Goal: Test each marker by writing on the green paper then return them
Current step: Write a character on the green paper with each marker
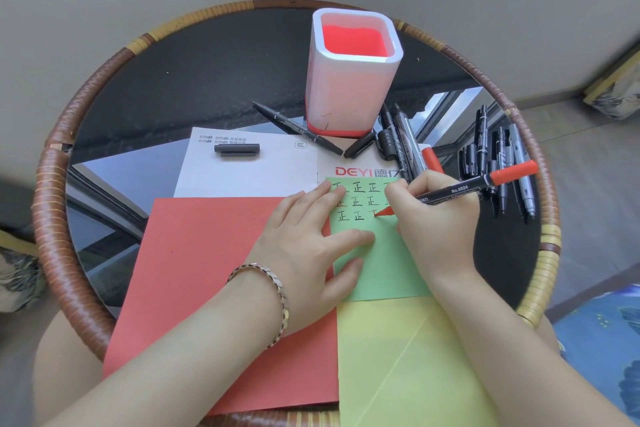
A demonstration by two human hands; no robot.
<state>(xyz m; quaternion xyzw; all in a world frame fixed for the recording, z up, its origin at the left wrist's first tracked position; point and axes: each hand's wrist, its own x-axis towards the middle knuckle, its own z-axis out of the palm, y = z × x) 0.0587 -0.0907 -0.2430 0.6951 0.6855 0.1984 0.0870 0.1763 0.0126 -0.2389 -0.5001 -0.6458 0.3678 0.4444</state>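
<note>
Round glass-top table [214,80] with wicker rim, dark reflective surface. Near side mostly papered over: red sheet [207,288] on the left, yellow sheet [398,357] lower right running off the bottom of the picture, white printed sheet [249,170] behind them with a loose black cap [237,150] lying on it

Pink-and-white pen holder [353,73] upright at centre back, looks empty inside. One black marker [298,128] lies diagonally at its left foot, a few more crowd its right foot, and a pile of black markers [498,163] sits on the right near the rim, close behind the writing hand

Green paper [384,260] centre right, on top of the red/yellow seam, upper edge over the white sheet. Rows of dark 正 marks on its upper half, lower half blank

Left hand [311,246], bracelet on the wrist, lies flat with fingers spread wide, pinning the green paper's left edge. Right hand [440,218] is closed around a black marker with red cap [478,184], its red tip touching the paper in the third row of marks

Free glass: left and back-left of the table; right side cluttered up to the rim
</note>
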